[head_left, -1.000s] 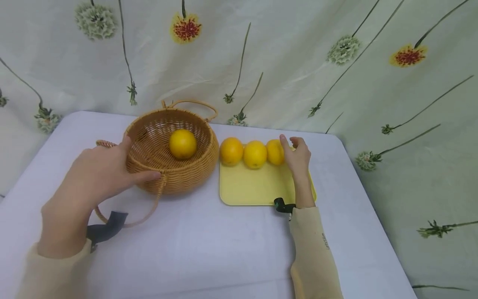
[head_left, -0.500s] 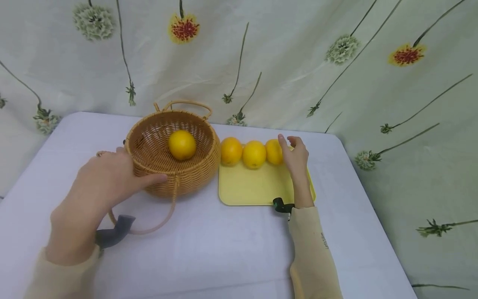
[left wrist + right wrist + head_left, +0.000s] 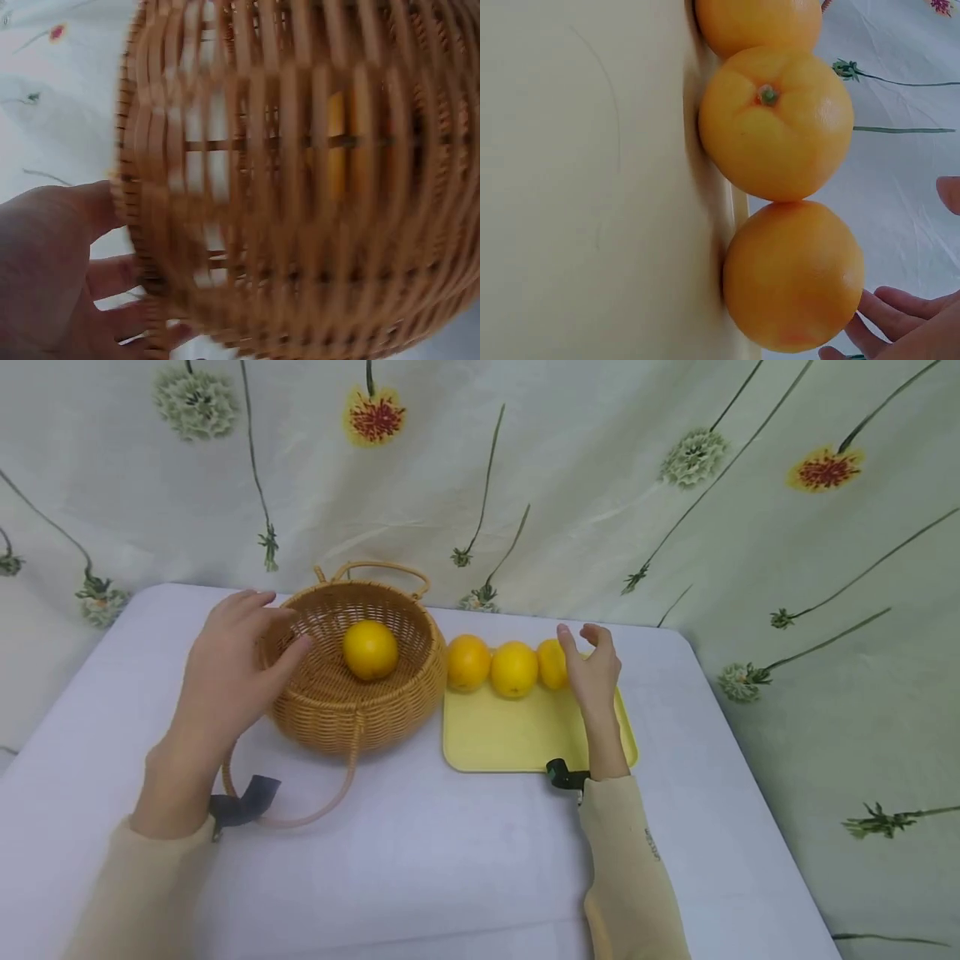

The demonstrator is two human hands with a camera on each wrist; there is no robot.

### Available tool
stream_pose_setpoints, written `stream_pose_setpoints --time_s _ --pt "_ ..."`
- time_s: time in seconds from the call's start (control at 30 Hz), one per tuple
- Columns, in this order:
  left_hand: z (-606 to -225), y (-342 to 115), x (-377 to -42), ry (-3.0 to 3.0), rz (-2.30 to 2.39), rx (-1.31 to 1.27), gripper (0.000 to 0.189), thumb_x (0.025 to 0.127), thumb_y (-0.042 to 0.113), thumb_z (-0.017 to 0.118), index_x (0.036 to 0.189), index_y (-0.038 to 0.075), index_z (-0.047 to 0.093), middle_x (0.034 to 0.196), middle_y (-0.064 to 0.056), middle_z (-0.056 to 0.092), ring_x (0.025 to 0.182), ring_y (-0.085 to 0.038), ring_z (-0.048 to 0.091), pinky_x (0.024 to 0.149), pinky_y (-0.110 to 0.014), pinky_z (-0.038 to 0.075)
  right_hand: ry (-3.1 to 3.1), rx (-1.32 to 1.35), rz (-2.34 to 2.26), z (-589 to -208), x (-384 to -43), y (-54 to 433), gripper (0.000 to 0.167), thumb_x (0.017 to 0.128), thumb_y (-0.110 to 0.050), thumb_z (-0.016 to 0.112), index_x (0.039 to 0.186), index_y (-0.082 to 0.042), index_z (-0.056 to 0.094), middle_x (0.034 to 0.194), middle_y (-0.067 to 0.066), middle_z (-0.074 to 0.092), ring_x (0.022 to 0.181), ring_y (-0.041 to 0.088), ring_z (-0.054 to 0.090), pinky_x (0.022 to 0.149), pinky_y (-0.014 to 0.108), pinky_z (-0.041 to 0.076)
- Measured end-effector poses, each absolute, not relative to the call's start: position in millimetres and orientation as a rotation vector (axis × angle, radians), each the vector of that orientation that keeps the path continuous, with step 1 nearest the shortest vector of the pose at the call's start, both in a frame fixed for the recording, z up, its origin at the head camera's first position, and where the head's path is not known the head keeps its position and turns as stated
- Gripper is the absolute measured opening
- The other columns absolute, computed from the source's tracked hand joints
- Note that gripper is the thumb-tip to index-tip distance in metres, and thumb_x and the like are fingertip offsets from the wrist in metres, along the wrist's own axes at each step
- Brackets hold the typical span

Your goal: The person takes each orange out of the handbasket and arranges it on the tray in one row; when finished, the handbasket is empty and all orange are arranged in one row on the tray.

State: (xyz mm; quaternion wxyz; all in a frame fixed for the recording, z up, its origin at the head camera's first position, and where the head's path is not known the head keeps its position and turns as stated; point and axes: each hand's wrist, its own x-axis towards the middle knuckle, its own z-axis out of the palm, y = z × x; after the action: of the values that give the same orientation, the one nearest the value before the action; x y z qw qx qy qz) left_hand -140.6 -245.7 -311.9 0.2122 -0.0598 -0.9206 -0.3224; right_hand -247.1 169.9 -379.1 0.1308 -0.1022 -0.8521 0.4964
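Observation:
A round wicker basket (image 3: 318,724) stands on the table's left side with one orange (image 3: 371,650) inside. My left hand (image 3: 228,656) hovers at its left rim, thumb and fingers spread apart with nothing between them. In the left wrist view, the fingers (image 3: 112,276) show beside the basket's weave. Three more oranges line the far edge of a yellow tray (image 3: 517,735): a left one (image 3: 468,662), a middle one (image 3: 513,669) and a right one (image 3: 552,663). My right hand (image 3: 595,681) is beside the right orange, its fingertips right at the fruit and thumb raised away.
One basket handle (image 3: 386,564) stands up at the back; the other (image 3: 337,797) lies on the white table (image 3: 420,860) in front. A flower-print cloth (image 3: 570,485) hangs close behind the table. The basket's right side is close to the tray.
The basket has shifted slightly right, with its front handle. My left hand, earlier gripping the rim, has let go and risen. My right hand has stayed nearly still by the right orange.

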Motion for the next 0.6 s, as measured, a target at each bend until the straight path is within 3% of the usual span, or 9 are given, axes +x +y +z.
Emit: stream_pose_setpoints --time_s 0.07,0.23,0.4,0.5,0.6 --pt "-321.1 -248.2 -148.1 -2.575 -0.992 -0.141 0.048 0.102 0.03 0.067 0.135 -0.005 0.065 0.158 -0.028 0.048 0.153 -0.047 0.035 0.126 -0.067 0.023 -2.426 -0.294 1.512 -376.6 -245.7 167.6 0.076 0.096 -0.062 0.065 0.151 -0.011 0.051 0.149 0.008 0.061 0.144 0.03 0.047 0.124 0.049 0.036" --pt "-333.1 -249.2 -156.4 -2.588 -1.129 -0.048 0.057 0.105 0.039 0.061 0.144 -0.002 0.059 0.166 -0.021 0.04 0.154 -0.048 0.033 0.125 -0.072 0.02 -2.308 -0.238 1.637 -368.8 -243.1 161.9 0.074 0.095 -0.059 0.069 0.15 -0.011 0.053 0.144 0.007 0.064 0.141 0.023 0.051 0.127 0.042 0.033" --pt "-333.9 -246.2 -158.2 -2.638 -1.055 -0.034 0.064 0.107 0.044 0.053 0.15 -0.003 0.052 0.166 -0.022 0.039 0.152 -0.05 0.036 0.12 -0.077 0.022 -2.307 -0.227 1.646 -365.8 -239.1 156.5 0.076 0.094 -0.058 0.072 0.15 -0.012 0.052 0.145 0.006 0.063 0.144 0.027 0.046 0.126 0.047 0.034" --pt "-335.2 -246.3 -158.2 -2.658 -1.003 -0.027 0.063 0.108 0.041 0.05 0.153 -0.003 0.049 0.165 -0.023 0.04 0.151 -0.05 0.037 0.118 -0.077 0.026 -2.316 -0.243 1.651 -365.8 -236.1 151.0 0.082 0.091 -0.063 0.072 0.153 -0.016 0.048 0.146 0.003 0.063 0.147 0.028 0.041 0.126 0.054 0.031" --pt "-337.8 -246.3 -158.5 -2.654 -0.969 -0.012 0.06 0.108 0.036 0.05 0.153 -0.003 0.05 0.164 -0.024 0.043 0.149 -0.05 0.04 0.115 -0.078 0.029 -2.296 -0.19 1.665 -366.1 -233.8 143.9 0.078 0.092 -0.06 0.073 0.152 -0.016 0.05 0.145 0.004 0.064 0.146 0.026 0.045 0.127 0.051 0.03"
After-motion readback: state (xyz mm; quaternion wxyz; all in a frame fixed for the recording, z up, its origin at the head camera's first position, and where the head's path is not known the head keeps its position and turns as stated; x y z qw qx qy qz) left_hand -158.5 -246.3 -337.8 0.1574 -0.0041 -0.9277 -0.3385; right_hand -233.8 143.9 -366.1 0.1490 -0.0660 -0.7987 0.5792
